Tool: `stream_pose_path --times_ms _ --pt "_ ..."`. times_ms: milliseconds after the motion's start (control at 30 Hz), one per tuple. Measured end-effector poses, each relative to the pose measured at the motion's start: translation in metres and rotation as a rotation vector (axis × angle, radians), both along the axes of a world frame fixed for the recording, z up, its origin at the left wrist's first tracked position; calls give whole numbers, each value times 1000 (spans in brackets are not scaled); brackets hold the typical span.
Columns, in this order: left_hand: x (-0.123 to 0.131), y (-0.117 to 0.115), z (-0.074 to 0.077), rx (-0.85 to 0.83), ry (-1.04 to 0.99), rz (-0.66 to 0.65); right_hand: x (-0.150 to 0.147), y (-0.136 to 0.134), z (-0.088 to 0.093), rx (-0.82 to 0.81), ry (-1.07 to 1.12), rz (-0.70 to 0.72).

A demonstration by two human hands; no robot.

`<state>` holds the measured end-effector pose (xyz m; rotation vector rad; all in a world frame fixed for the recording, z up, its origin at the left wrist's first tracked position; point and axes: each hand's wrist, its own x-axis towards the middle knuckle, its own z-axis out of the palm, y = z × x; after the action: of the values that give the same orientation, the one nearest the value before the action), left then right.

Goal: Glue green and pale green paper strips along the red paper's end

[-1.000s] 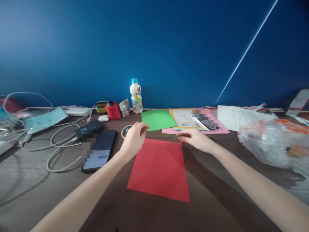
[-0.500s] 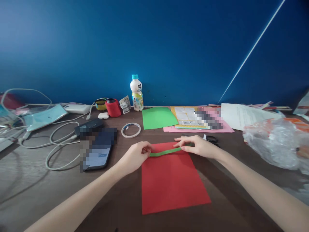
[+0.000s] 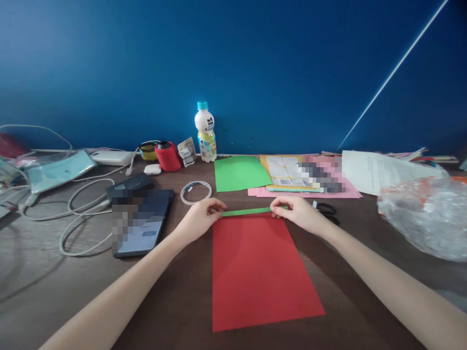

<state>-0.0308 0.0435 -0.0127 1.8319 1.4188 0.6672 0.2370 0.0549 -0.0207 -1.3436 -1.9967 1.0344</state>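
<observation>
A narrow green paper strip (image 3: 246, 212) stretches between my two hands along the far edge of a red sheet of paper (image 3: 260, 272). My left hand (image 3: 202, 215) pinches the strip's left end near the sheet's far left corner. At the far right corner, my right hand (image 3: 295, 212) has thumb and fingers closed on the strip, and a short green end sticks out past them. The red sheet lies flat on the dark table (image 3: 175, 301). Whether the strip touches the sheet along its whole length I cannot tell.
A roll of tape (image 3: 196, 202) lies beyond my left hand, and a phone (image 3: 144, 233) to its left among cables. Black-handled scissors (image 3: 326, 210) rest beside my right hand. Behind are a green sheet (image 3: 241, 174), a bottle (image 3: 206, 136) and plastic wrap (image 3: 423, 218) at right.
Both hands have moved the green strip away from me, from across the red sheet to its far edge. The strip, bowed before, now looks straight. The view has shifted slightly.
</observation>
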Motion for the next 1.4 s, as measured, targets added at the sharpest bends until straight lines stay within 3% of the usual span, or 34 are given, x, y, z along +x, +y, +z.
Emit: stream_pose_path --times_ms 300,533,867,1400 --pt "-2 9 4 -115 -77 -3 0 -4 4 94 -37 -76" --pt "-12 15 0 -191 -162 9 -1 -1 -5 125 30 -66" --pt "-16 14 3 -51 41 -58 3 0 0 88 -20 46" --pt "-17 12 -3 -66 32 -92 1 -3 -1 54 -82 -20"
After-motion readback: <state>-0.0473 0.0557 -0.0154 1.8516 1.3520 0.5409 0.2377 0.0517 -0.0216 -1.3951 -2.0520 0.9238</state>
